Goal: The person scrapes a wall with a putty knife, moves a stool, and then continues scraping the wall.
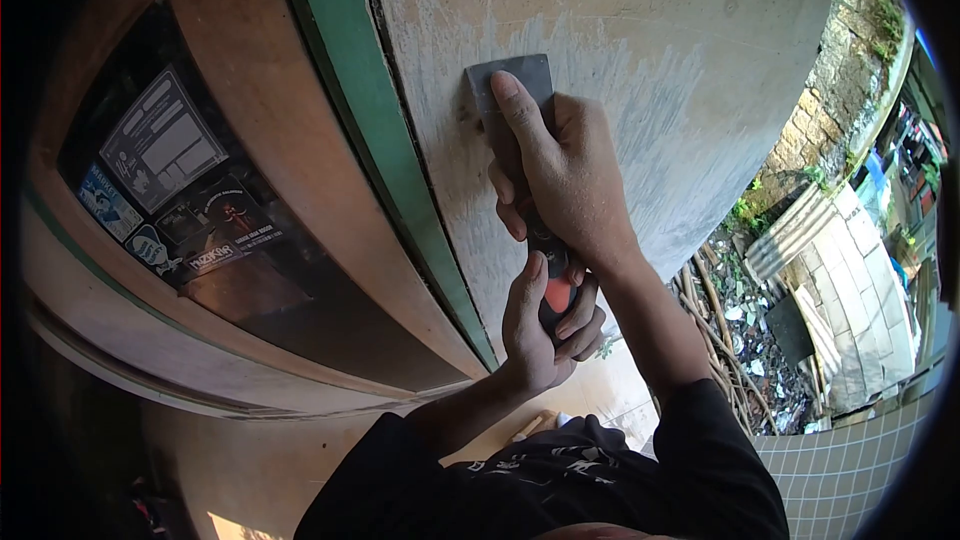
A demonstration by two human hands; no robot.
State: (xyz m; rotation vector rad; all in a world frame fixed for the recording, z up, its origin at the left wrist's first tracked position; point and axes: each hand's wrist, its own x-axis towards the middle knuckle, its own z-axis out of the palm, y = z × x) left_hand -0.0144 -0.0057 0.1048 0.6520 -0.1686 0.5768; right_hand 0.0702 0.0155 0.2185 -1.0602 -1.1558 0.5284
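A scraper (509, 76) with a wide grey metal blade and a red and black handle lies against the wall (650, 60). My right hand (570, 160) is closed around its upper part, the thumb pressed flat on the blade. Lower down, my left hand (548, 325) wraps the red and black handle end. Around the blade the wall's surface is streaked grey and whitish, with plain beige above it. Part of the handle is hidden under my fingers.
A green door frame (370, 120) runs along the wall's left edge, beside a wooden door with stickers (165, 140). To the right, beyond the wall's edge, are sticks (720, 340), rubbish and stacked pale panels (850, 280). Tiled floor (840, 475) shows at lower right.
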